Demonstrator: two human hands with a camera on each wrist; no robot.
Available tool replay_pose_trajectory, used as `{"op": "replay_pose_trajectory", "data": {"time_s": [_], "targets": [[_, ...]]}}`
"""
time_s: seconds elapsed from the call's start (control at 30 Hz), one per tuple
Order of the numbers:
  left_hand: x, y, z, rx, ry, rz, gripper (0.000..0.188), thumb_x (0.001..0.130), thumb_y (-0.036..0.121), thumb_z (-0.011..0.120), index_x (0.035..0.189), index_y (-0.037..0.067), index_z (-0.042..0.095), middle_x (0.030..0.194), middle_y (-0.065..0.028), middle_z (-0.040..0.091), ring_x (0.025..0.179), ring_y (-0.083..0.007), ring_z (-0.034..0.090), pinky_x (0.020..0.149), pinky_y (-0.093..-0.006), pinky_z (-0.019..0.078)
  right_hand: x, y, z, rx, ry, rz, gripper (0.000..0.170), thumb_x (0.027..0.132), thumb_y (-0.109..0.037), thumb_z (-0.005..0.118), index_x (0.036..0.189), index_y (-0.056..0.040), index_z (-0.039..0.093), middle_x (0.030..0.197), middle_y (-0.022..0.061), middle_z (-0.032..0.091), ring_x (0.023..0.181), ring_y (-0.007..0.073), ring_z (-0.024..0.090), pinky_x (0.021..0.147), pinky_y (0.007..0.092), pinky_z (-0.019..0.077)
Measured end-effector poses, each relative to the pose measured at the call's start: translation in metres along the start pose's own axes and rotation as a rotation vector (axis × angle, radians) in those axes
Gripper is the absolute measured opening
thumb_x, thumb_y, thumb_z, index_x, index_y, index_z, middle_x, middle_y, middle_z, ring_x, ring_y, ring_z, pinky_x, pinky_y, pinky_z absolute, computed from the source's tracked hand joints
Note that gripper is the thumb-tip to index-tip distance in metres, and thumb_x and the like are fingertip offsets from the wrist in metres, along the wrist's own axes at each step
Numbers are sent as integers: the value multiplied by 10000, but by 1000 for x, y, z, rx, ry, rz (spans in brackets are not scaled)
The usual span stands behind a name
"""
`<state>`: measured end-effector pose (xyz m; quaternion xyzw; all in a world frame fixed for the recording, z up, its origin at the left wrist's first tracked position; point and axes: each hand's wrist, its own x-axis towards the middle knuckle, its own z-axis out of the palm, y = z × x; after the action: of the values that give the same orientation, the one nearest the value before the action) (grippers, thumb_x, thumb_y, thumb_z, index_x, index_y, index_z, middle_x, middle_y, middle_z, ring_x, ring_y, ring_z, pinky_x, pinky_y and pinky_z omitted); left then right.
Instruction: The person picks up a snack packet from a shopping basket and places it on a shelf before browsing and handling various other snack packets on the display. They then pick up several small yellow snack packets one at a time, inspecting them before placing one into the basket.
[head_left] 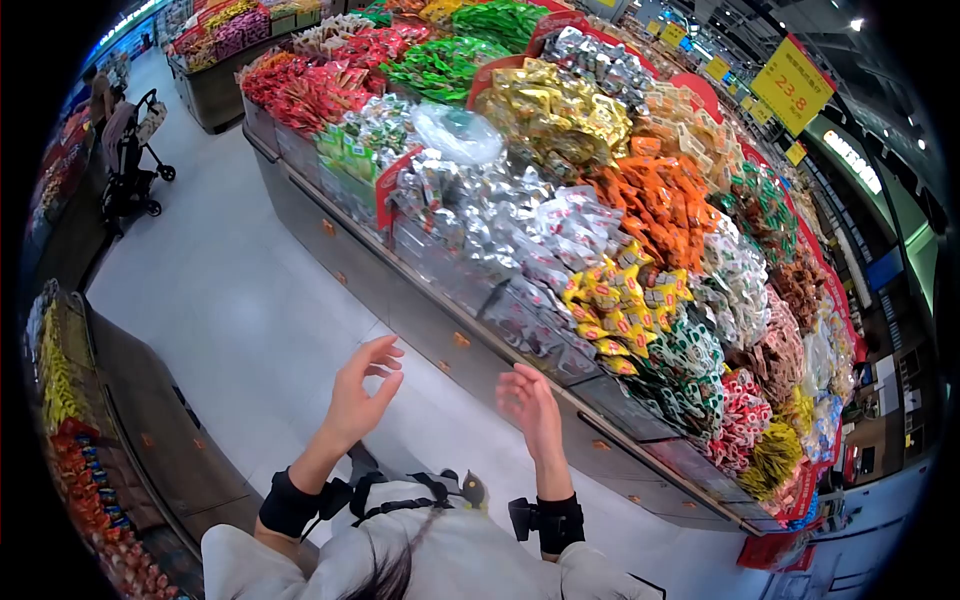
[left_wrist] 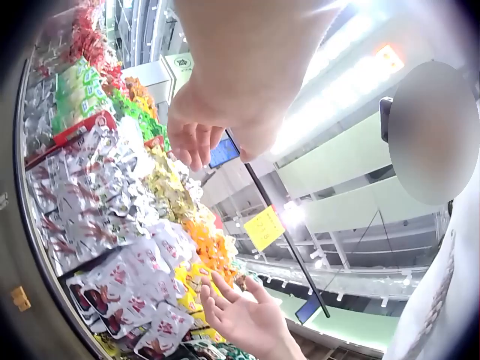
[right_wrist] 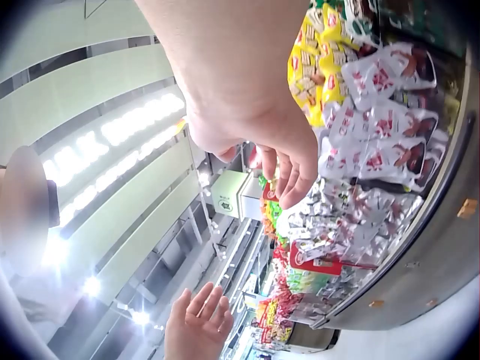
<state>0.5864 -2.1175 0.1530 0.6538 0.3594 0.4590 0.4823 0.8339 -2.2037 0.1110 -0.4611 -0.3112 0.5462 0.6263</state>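
Supermarket aisle, pale floor point(head_left: 220, 270), running from the upper left of the frame down past your feet.

Item: display bin point(head_left: 400, 305), brown front panel, clear upper wall, crossing the head view diagonally from upper left to lower right; loaded with wrapped packets sorted by colour.

Item: silver packets point(head_left: 470, 215), centre of the frame, sheet of clear plastic point(head_left: 455, 133) lying at their upper end.

Item: white packets point(head_left: 585, 225) with red print, just right of the silver; yellow packets point(head_left: 615, 305) beside and below these. These three lots lie nearest to your hands, beyond the bin's front edge.

Item: orange packets point(head_left: 655, 205), right of centre; gold packets point(head_left: 550, 110), upper centre; red packets point(head_left: 315, 90), upper left.

Item: your left hand point(head_left: 363, 385), lower centre, raised in front of the bin, fingers released, gently bent, holding nothing; black wrist band point(head_left: 290, 505) on the forearm.

Item: your right hand point(head_left: 532, 410), right of the left one and well apart from it, its fingers overlapping the bin's front edge in the head view, likewise released, loosely bent, holding nothing; matching black band point(head_left: 558, 522).

Item: yellow price sign point(head_left: 792, 85), upper right, reading 23.8.

Item: stroller point(head_left: 125, 165), upper left, on the floor.

Item: second bin point(head_left: 160, 420), lower left, brown-sided.
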Motion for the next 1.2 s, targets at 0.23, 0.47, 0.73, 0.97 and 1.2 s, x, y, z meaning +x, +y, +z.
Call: {"op": "replay_pose_trajectory", "data": {"time_s": [0.23,0.47,0.73,0.97,1.2], "targets": [[28,-42,-131,9,105,-98,387,782,15,550,1162,27,476,986,-83,573,826,-129,559,722,-247,445,86,32,127,-33,-110,46,444,900,-359,400,1197,-29,399,1104,140,511,959,224,539,819,361,439],[44,-73,-226,1,182,-178,377,801,27,542,1170,26,465,1001,-80,569,847,-127,559,745,-251,443,144,66,212,-17,-123,75,402,911,-322,375,1180,-25,410,1090,140,516,956,224,540,816,358,440],[81,-106,-306,-61,292,-209,375,812,27,527,1180,26,452,1016,-92,560,862,-139,563,770,-262,441,229,89,289,-19,-201,110,399,914,-311,374,1186,-21,408,1085,139,518,957,211,538,813,347,439],[161,-124,-375,10,343,-140,383,802,11,529,1176,21,449,1009,-97,558,863,-147,567,770,-264,442,347,125,358,5,-283,108,399,912,-304,382,1187,-15,409,1089,135,517,953,203,538,811,334,438],[274,-143,-458,55,329,-127,385,802,12,527,1179,22,448,1005,-93,559,849,-146,565,765,-270,441,459,102,449,-59,-338,31,373,903,-257,403,1177,-4,425,1100,129,513,957,182,536,806,304,442]]}}
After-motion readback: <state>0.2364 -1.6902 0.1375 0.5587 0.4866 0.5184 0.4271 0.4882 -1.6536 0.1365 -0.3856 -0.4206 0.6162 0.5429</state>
